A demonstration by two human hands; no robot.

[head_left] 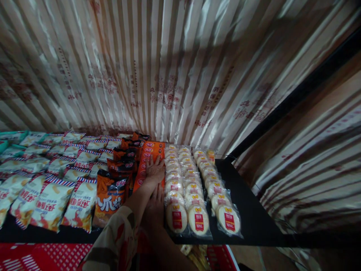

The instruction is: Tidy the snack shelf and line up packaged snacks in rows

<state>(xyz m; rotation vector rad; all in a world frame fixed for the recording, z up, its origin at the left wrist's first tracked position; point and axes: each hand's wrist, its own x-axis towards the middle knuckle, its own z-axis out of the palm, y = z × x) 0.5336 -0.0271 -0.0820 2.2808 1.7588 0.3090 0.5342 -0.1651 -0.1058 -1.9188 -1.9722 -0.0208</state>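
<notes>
Striped sheeting point(169, 75) backs the black shelf point(248, 210); light's poor. Orange packaging point(143, 165) sits on the shelf, between the orange-and-black bags point(109, 199) and the round cracker packs point(194, 197). I've got the left hand point(155, 171) on top of it, fingers spread wide, palm down. Right hand point(155, 209) is nearer the front edge, fingers pointing away from me; I can't tell if they're gripping (too dim down there).

Handling, my read: light, thin-skinned, maybe a bit slippery if that's glossy film. Looks like a row of small packs, but I can't confirm they're joined. I'd take it low on both long sides, even pressure, no pinching at the top. Crackers alongside look brittle, so knuckles should stay off them.
</notes>
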